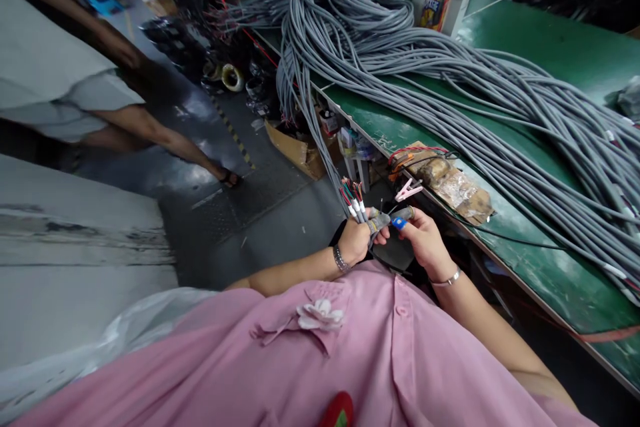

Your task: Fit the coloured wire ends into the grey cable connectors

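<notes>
My left hand (356, 240) is closed around several grey cables near their stripped ends (353, 197), where red, green and other coloured wires fan out above white sleeves. Grey finger covers are on some of its fingers. Close beside it, my right hand (423, 237) has thumb and fingers pinched together, with blue tape round the thumb and a grey cover on a finger. What the pinch holds is too small to make out. From my left hand the cables run up to a large grey cable bundle (345, 33) lying on the green table (545, 33).
A pink clip (408, 190) and a piece of cardboard (463, 193) with clear tape sit at the table edge. Below stands an open cardboard box (295, 150). At the left, another person's leg (165, 137) shows in the aisle, near black bundles on the floor.
</notes>
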The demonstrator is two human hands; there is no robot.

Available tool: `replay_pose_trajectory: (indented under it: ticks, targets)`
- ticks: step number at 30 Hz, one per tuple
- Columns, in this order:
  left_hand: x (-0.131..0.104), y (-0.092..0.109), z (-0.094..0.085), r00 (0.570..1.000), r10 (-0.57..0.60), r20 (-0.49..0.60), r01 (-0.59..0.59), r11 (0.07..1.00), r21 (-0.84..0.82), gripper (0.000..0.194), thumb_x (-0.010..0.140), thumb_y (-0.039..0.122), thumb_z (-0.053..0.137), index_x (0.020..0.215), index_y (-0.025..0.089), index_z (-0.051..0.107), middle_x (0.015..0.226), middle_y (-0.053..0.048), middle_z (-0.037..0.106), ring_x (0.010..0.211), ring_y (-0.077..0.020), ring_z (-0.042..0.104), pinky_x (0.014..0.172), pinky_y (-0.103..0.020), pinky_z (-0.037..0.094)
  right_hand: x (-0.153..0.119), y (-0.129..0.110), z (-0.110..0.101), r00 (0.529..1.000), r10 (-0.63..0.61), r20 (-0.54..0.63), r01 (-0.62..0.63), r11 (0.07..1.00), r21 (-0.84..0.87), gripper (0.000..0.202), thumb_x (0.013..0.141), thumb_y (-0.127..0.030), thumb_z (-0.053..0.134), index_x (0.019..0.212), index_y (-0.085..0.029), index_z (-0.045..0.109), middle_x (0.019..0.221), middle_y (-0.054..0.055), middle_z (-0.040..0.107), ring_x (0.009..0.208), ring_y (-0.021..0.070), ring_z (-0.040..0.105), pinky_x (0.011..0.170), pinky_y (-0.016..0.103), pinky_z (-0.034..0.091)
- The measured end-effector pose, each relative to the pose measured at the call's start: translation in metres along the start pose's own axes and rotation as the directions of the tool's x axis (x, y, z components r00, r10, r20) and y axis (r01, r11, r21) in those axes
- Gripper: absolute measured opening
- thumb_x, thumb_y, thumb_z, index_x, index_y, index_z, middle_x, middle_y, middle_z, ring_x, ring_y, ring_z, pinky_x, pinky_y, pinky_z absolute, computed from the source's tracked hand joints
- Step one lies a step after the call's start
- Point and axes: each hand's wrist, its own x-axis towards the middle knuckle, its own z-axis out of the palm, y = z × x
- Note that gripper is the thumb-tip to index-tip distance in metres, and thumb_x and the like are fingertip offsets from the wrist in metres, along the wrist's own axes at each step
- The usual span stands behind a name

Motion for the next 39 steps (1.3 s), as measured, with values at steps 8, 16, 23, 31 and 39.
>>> replay_pose_trajectory:
  ticks: [8, 16, 23, 31, 39]
  targets:
    - [0.001, 0.003, 0.003, 0.998, -0.051, 0.039, 0.052, 0.999, -0.005, 0.033, 0.070, 0.045, 0.070, 0.066, 0.013, 0.062, 0.052, -0.002, 0.061, 0.039, -0.0088, 0.052, 0.038, -0.019, 0.036, 0.003, -0.004, -0.010, 0.996, 0.049, 0.081, -0.054, 0.997, 0.061, 0.024, 0.075, -0.039, 0.070, 0.091, -0.022, 0.065, 0.079, -0.001, 0.063, 0.064, 0.0102, 0.052, 0.059, 0.024, 0.042]
    - [0.001, 0.003, 0.004, 0.980, -0.095, 0.174, 0.080, 0.993, 0.090, 0.034, 0.072, 0.044, 0.068, 0.064, 0.011, 0.062, 0.051, -0.003, 0.061, 0.039, -0.0093, 0.052, 0.039, -0.020, 0.036, 0.008, -0.013, -0.001, 0.997, -0.012, 0.081, 0.010, 1.000, 0.025, 0.027, 0.070, -0.044, 0.074, 0.075, -0.019, 0.064, 0.063, -0.001, 0.060, 0.054, 0.0108, 0.050, 0.053, 0.026, 0.041]
    - [0.000, 0.002, 0.003, 0.985, -0.069, 0.156, 0.063, 0.997, 0.039, 0.033, 0.073, 0.044, 0.068, 0.068, 0.012, 0.063, 0.054, -0.004, 0.063, 0.040, -0.0092, 0.053, 0.040, -0.020, 0.038, 0.007, -0.003, -0.004, 1.000, -0.020, -0.005, 0.020, 1.000, -0.003, 0.022, 0.071, -0.038, 0.075, 0.073, -0.018, 0.065, 0.064, -0.002, 0.059, 0.057, 0.0101, 0.049, 0.054, 0.024, 0.039]
    - [0.002, 0.001, 0.003, 0.995, -0.050, 0.087, 0.050, 0.999, 0.000, 0.032, 0.074, 0.042, 0.068, 0.064, 0.012, 0.062, 0.052, -0.003, 0.062, 0.040, -0.0090, 0.053, 0.039, -0.019, 0.037, 0.006, 0.002, -0.001, 0.999, 0.019, -0.045, -0.015, 0.995, 0.100, 0.017, 0.072, -0.033, 0.075, 0.076, -0.020, 0.066, 0.069, -0.002, 0.061, 0.059, 0.0095, 0.050, 0.054, 0.023, 0.040]
    - [0.002, 0.001, 0.002, 0.994, -0.047, 0.103, 0.048, 0.999, -0.002, 0.033, 0.073, 0.043, 0.067, 0.063, 0.012, 0.061, 0.052, -0.003, 0.061, 0.039, -0.0089, 0.051, 0.039, -0.020, 0.038, 0.008, 0.000, -0.004, 0.993, 0.113, 0.045, -0.119, 0.975, 0.187, 0.017, 0.073, -0.035, 0.073, 0.080, -0.020, 0.066, 0.070, -0.003, 0.062, 0.058, 0.0093, 0.053, 0.056, 0.023, 0.042]
